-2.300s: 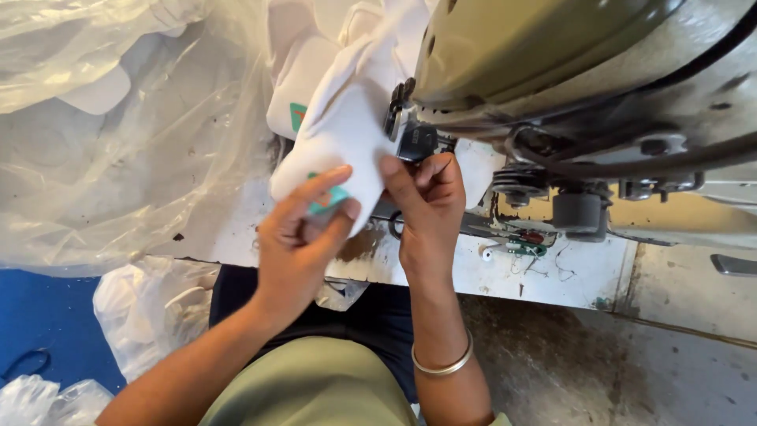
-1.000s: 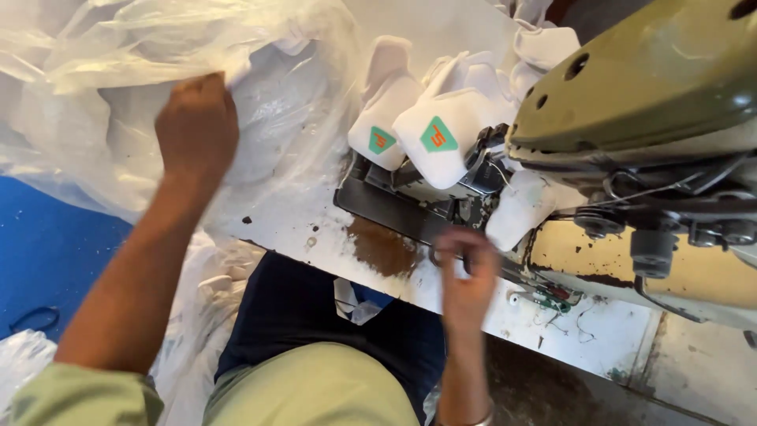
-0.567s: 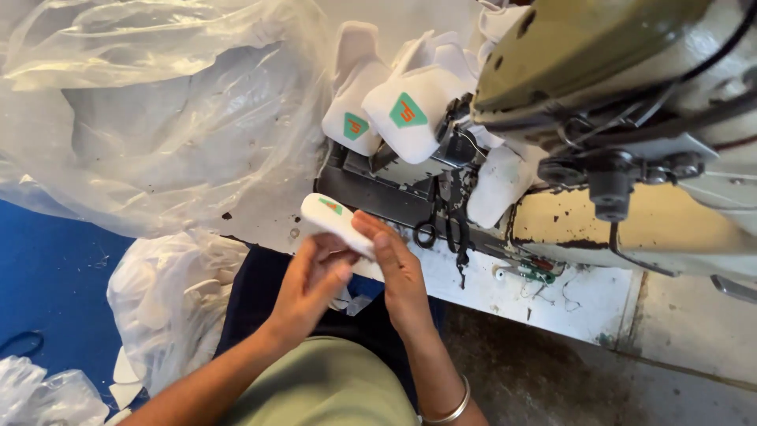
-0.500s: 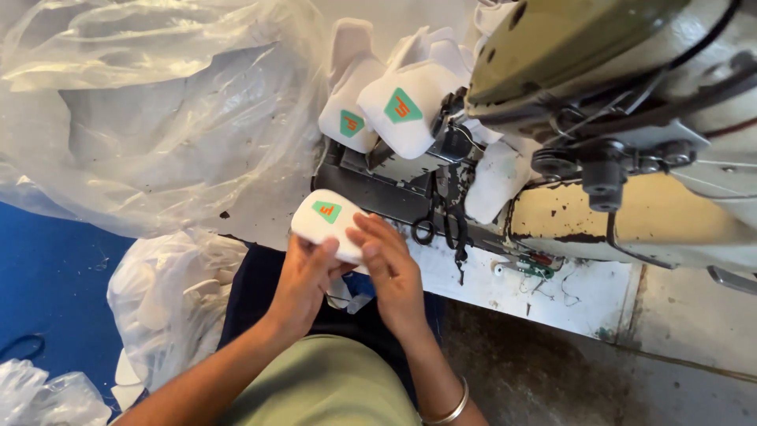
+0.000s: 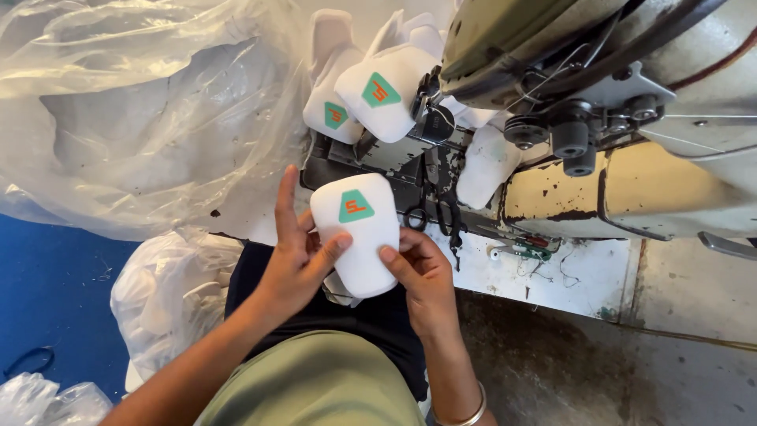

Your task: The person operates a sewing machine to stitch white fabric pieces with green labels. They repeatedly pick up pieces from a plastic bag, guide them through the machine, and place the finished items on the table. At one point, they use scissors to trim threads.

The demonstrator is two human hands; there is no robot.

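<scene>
Held piece: a white padded fabric piece [image 5: 356, 237] with a green and orange emblem near its top, held upright between both hands over the person's lap, just in front of the desk edge.
Left hand [image 5: 296, 256]: curled around the piece's left side, thumb pressed on its front, index finger stretched up along its edge; closed on the piece.
Right hand [image 5: 426, 272]: grips the lower right corner of the piece, thumb on the front and fingers behind; a metal bangle [image 5: 461, 414] sits on the wrist.
Sewing machine [image 5: 631, 118]: large, olive and cream, with worn paint, at the upper right on the white desk [image 5: 552, 272], close above the hands.
Finished pieces [image 5: 371, 91]: several white pieces with the same emblem hang bunched at the machine's needle area, beyond the held piece and apart from it.
Scissors [image 5: 449, 217]: dark, lying on the machine bed just right of the held piece.
Plastic bag [image 5: 134, 118]: big clear bag of white material, filling the upper left, beside the left hand.
Smaller bags [image 5: 169, 288]: white, on the blue floor [image 5: 47, 292] by the person's left leg.
</scene>
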